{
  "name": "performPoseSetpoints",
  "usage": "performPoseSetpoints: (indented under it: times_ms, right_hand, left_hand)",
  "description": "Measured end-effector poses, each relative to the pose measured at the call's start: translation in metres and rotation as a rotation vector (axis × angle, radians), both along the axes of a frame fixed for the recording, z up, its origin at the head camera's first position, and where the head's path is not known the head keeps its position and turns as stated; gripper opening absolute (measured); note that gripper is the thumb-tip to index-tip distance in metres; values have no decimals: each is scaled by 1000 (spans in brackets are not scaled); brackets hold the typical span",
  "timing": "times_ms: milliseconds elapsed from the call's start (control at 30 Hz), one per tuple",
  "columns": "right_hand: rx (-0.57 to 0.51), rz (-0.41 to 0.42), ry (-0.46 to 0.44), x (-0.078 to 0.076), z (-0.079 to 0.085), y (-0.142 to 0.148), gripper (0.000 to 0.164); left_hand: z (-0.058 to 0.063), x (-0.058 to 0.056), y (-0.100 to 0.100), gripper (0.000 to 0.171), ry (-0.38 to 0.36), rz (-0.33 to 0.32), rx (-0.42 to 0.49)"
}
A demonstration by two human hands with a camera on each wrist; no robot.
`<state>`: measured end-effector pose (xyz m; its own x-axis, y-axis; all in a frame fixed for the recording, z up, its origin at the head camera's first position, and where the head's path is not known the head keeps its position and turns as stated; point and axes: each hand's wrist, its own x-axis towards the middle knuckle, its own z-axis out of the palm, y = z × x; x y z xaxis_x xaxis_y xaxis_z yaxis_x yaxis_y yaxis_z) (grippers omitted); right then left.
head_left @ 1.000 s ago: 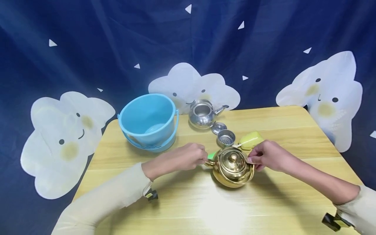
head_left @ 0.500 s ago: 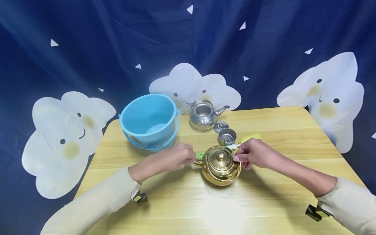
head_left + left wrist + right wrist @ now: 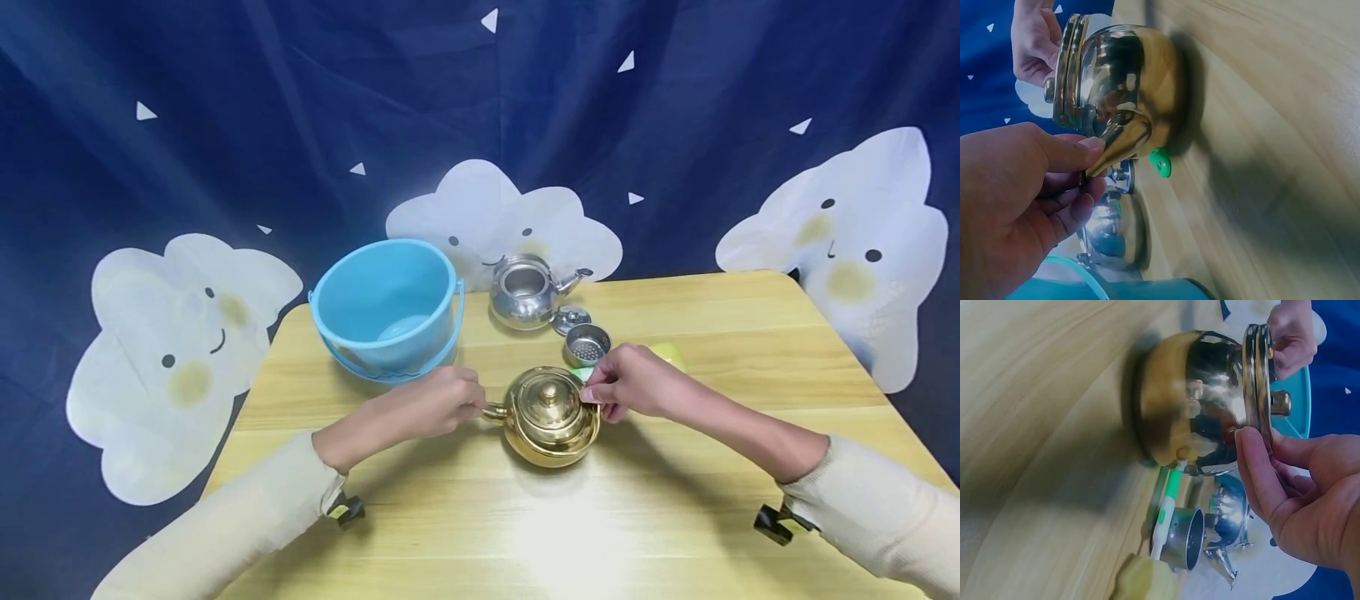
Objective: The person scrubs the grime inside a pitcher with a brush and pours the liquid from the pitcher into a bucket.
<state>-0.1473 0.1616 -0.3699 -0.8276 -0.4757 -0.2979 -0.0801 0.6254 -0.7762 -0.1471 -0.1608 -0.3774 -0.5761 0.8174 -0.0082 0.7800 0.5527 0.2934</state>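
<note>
Gold teapot (image 3: 552, 429) hides green ring (image 3: 1164, 156) from head view.

Gold teapot (image 3: 552, 421), silver kettle (image 3: 513, 310), sky-blue bucket (image 3: 375, 292), cream sleeves (image 3: 247, 500), pale-yellow wood-grain table (image 3: 705, 525), navy backdrop (image 3: 420, 83) with white clouds (image 3: 480, 200)

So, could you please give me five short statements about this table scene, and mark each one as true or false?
1. The left hand pinches the spout of the golden teapot. True.
2. The golden teapot has no lid on it. False: a golden lid sits on top.
3. In the head view, the blue bucket is left of the silver teapot. True.
4. The silver teapot is covered. False: its top is open, and a small silver lid lies beside it.
5. The right hand holds the silver strainer. False: it grips the golden teapot near the lid.
</note>
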Motion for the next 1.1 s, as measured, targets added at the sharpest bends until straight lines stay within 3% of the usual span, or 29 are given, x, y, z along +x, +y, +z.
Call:
performPoseSetpoints:
  times_ms: [500, 1100]
  right_hand:
    - [-11, 1, 4, -10, 0, -15, 13]
    - [-1, 0, -9, -15, -2, -23, 14]
  left_hand:
    - [-1, 2, -16, 10, -3, 57, 25]
    - [-6, 5, -25, 13, 63, 103, 6]
